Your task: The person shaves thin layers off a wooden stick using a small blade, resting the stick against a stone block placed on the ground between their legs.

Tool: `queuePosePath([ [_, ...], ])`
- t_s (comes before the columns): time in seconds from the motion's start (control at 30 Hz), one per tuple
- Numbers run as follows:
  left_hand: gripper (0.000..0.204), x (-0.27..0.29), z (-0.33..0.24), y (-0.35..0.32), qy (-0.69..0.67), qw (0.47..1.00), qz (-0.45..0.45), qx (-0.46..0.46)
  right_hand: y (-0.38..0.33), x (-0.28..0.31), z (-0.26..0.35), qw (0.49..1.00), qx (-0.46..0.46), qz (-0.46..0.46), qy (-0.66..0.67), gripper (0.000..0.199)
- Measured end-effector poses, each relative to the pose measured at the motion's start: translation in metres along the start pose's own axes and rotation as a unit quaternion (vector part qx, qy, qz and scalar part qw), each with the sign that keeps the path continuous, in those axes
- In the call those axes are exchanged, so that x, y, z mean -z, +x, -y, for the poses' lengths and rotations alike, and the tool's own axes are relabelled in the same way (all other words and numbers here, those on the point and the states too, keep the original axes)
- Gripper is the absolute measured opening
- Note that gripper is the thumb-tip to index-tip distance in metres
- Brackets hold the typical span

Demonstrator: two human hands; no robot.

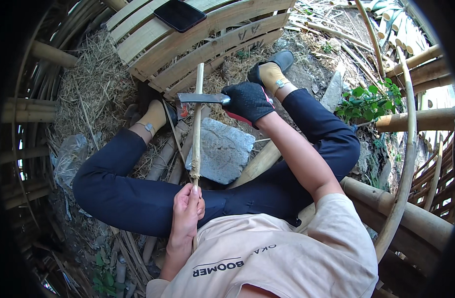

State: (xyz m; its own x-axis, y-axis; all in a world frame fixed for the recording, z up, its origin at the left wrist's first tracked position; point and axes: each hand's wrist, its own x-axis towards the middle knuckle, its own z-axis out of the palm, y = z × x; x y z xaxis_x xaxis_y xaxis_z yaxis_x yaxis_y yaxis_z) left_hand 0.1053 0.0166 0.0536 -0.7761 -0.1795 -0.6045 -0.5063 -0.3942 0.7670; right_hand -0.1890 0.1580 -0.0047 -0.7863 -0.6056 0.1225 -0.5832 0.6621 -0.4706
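Observation:
My left hand (186,211), bare, is wrapped round the lower part of a long pale wooden stick (196,136). The stick stretches away from my lap, past a grey stone block (225,151) lying between my legs. In a black glove with red edging, my right hand (248,103) is closed round the handle of a broad-bladed knife (202,98). Its blade points left and lies across the stick near the far end. Just above my left hand the stick has a rough, frayed patch. My fingers hide most of the knife's handle.
A slatted wooden crate (207,47) stands ahead with a dark phone (180,15) on top. Dry straw (91,82) and bamboo pieces cover the ground. Bamboo rails (406,211) rise at the right, beside a green leafy plant (369,103). A clear plastic bag (72,159) lies left.

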Motion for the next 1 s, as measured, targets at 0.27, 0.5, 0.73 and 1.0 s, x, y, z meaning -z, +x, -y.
queuePosePath([
  [0.27,0.026,0.000,0.003,0.000,0.044,0.999,-0.025,-0.009,0.000,-0.009,0.002,0.999,-0.036,0.024,0.000,0.016],
  [0.5,0.026,0.000,0.004,0.000,0.022,1.000,-0.012,-0.003,0.009,-0.004,-0.016,0.999,-0.041,0.000,-0.028,0.015],
  [0.73,0.026,-0.003,0.001,-0.002,0.064,0.997,-0.029,-0.025,0.010,0.010,-0.009,0.996,-0.075,0.049,-0.005,0.020],
  [1.0,0.026,-0.006,-0.002,-0.005,0.035,0.999,-0.021,-0.016,0.011,-0.003,-0.016,1.000,-0.002,-0.010,0.009,0.017],
])
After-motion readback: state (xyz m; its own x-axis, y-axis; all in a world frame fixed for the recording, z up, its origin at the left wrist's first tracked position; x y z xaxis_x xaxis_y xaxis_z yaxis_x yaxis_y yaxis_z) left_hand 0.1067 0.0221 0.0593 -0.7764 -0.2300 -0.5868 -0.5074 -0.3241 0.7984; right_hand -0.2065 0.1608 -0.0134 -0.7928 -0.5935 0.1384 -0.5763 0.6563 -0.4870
